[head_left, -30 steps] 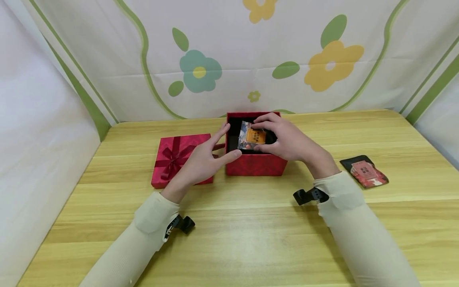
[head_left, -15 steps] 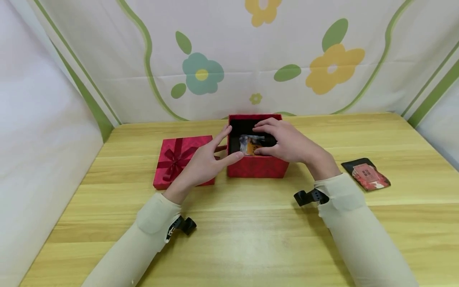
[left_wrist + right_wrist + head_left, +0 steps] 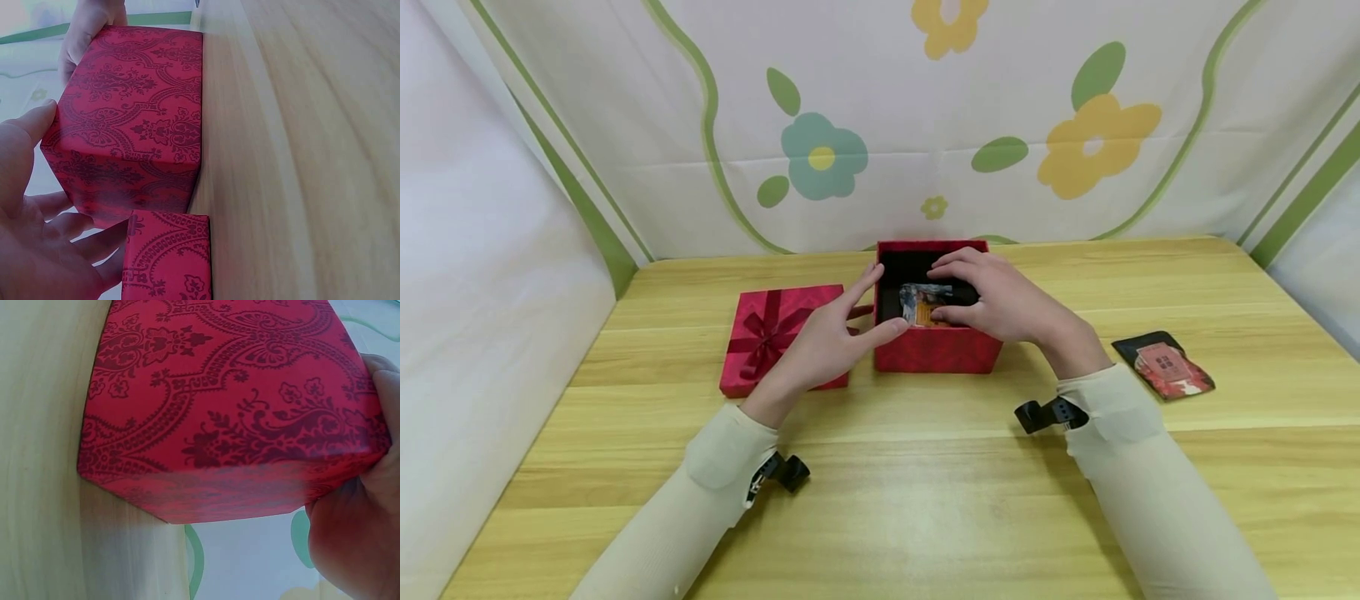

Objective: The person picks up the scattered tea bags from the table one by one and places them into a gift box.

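A red patterned gift box [image 3: 936, 350], lined in black, stands uncovered near the back of the table. Inside lies a small packet [image 3: 917, 307] with an orange label, partly hidden by my right thumb. My right hand [image 3: 1003, 296] reaches over the box's right side, thumb and fingers spread apart. My left hand [image 3: 827, 337] is at the box's left side, fingers extended and thumb by the front left corner. Beneath and beside that hand is the box lid [image 3: 752, 325] with a dark red bow. The left wrist view shows the left fingers between box [image 3: 137, 106] and lid [image 3: 169, 259].
A black and red pouch [image 3: 1168, 367] with a pink label lies on the table to the right. Behind the wooden table [image 3: 925, 492] hangs a white cloth [image 3: 895, 100] with printed flowers. The box stands close to the table's back edge.
The packet has dropped from the box's opening, by the right fingers, down into the box and toward its front. Both hands have stayed almost where they were.
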A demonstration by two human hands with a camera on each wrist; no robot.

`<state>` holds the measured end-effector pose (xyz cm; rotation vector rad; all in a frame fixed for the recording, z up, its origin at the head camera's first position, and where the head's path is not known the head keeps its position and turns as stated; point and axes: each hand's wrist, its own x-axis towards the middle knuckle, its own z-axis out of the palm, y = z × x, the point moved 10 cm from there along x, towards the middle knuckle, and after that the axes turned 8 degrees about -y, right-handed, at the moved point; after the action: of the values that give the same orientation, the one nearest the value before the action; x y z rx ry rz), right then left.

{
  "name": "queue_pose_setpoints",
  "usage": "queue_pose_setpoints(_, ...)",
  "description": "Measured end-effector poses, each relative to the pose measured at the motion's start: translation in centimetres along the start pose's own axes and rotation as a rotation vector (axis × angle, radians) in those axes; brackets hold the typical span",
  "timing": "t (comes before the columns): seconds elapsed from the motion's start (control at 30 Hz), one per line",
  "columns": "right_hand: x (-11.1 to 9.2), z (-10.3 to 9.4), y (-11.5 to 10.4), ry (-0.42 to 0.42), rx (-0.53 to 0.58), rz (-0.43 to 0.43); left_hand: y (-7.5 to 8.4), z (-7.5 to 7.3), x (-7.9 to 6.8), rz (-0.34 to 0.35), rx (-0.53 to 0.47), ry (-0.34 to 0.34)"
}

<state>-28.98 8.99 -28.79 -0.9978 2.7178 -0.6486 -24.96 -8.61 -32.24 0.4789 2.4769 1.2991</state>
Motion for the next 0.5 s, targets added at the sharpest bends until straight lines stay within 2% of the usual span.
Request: queue_pose_setpoints(0.5,-0.89,-0.29,0.48,0.032,0.014,-0.002,0.21,0.57,0.51,0.013,0.022,-0.008)
